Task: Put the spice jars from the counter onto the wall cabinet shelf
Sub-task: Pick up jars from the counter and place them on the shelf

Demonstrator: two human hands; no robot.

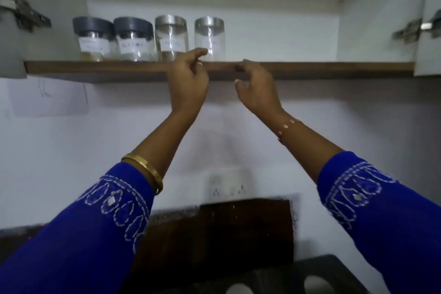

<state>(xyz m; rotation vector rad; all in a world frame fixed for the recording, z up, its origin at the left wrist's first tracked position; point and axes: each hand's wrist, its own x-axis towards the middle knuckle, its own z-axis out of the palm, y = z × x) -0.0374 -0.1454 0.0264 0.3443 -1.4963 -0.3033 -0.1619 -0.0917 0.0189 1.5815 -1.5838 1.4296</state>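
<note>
Several glass spice jars stand in a row on the wooden shelf (334,69) of the open wall cabinet. Two at the left have dark lids (91,39) (133,39); two to their right have steel lids (171,38) (210,37). Each carries a white label. My left hand (187,79) is raised in front of the shelf edge, its fingertips just below the rightmost jar, loosely curled and holding nothing. My right hand (256,86) hovers at the shelf edge a little to the right, fingers loosely curled and empty.
The cabinet doors stand open with hinges at left (26,15) and right (415,30). The shelf's right half is bare. Below are a wall socket (229,188), a dark wooden board (238,227) and a black object (310,277) at the bottom.
</note>
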